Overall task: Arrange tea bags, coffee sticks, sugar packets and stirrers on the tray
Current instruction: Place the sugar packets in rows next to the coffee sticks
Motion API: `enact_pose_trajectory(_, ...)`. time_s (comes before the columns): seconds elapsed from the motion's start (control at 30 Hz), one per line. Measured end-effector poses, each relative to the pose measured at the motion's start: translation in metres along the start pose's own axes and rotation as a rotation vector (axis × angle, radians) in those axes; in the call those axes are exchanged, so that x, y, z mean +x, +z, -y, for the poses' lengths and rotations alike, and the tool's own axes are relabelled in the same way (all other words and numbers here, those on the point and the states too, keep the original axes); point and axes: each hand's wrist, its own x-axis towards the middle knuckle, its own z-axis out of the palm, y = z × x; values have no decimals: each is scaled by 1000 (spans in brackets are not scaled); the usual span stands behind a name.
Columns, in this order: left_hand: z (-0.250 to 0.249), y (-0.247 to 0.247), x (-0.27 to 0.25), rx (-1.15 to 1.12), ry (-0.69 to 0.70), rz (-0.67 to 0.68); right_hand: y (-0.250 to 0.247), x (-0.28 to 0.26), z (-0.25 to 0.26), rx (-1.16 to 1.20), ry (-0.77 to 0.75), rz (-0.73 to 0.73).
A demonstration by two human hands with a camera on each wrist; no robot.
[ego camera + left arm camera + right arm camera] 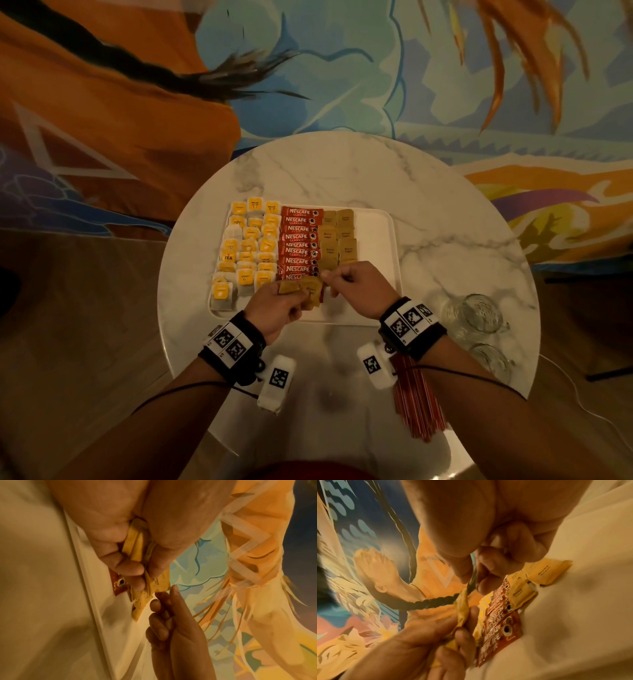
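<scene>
Brown sugar packets (pixel 303 291) fanned in the left hand (pixel 277 308); the right hand (pixel 356 287) pinched one, best drawn singly toward the tray (pixel 376 260)'s sugar column.

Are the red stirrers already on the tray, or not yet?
Not yet. The stirrers lie in a bundle on the table, outside the tray, under the right forearm.

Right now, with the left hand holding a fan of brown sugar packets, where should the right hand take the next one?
Probably by the free corner nearest the right hand. The sugar packets fan out flat from the left hand, whose grip covers their near ends, so a thumb-and-forefinger pinch from the right, pulling sideways, looks cleanest.
</scene>
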Motion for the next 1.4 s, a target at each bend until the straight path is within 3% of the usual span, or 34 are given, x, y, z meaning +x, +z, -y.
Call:
enact_pose_trajectory(0.23, 1, 11, 1, -16, 20, 57, 11, -23, -15, 155, -52, 1)
enact_pose_trajectory(0.53, 6, 20, -3, -15, -23, 119, 11, -36, -31, 153, 37, -111)
enact_pose_trajectory(0.73, 8, 21, -3, -60, -83, 83, -4, -37, -42, -47, 86, -174)
enact_pose_trajectory(0.93, 8, 16, -4, -121, -144, 98, -11, -33, -54, -208, 178, -138)
enact_pose_trajectory(1.23, 5, 15, -5, 7, -110, 71, -12, -24, -52, -362, 321, -162)
enact_pose_trajectory(1.4, -5, 16, 2, 95, -55, 38, -15, -21, -47, -344, 323, -201)
